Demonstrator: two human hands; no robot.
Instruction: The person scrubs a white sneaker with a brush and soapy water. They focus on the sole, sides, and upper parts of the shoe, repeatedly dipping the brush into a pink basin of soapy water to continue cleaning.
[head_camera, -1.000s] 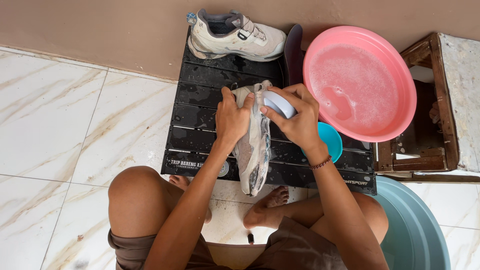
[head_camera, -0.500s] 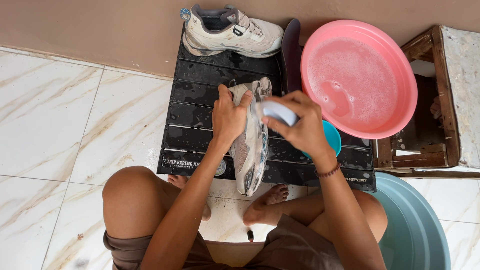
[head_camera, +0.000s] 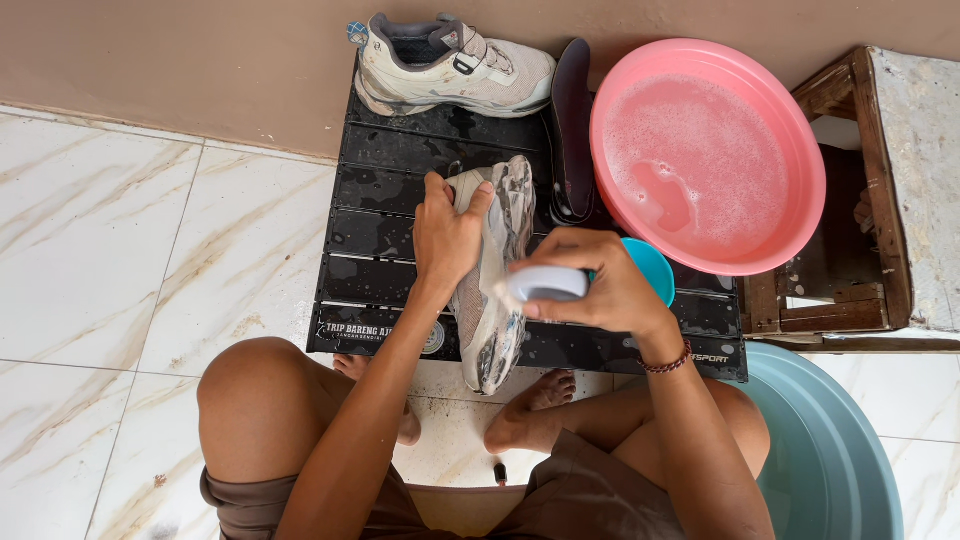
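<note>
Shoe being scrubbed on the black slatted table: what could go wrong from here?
1. The shoe is pinned on its side by the left hand alone, so a brush stroke from the right hand might slip it.
2. The pink basin of soapy water overhangs the table and may tip.

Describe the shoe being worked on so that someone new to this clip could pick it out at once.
Start at the black slatted table against the brown wall. Near its middle, the left hand grips a pale grey shoe tipped on its side. Unlike the matching shoe standing upright by the wall, it is held, with the right hand beside it.
</note>
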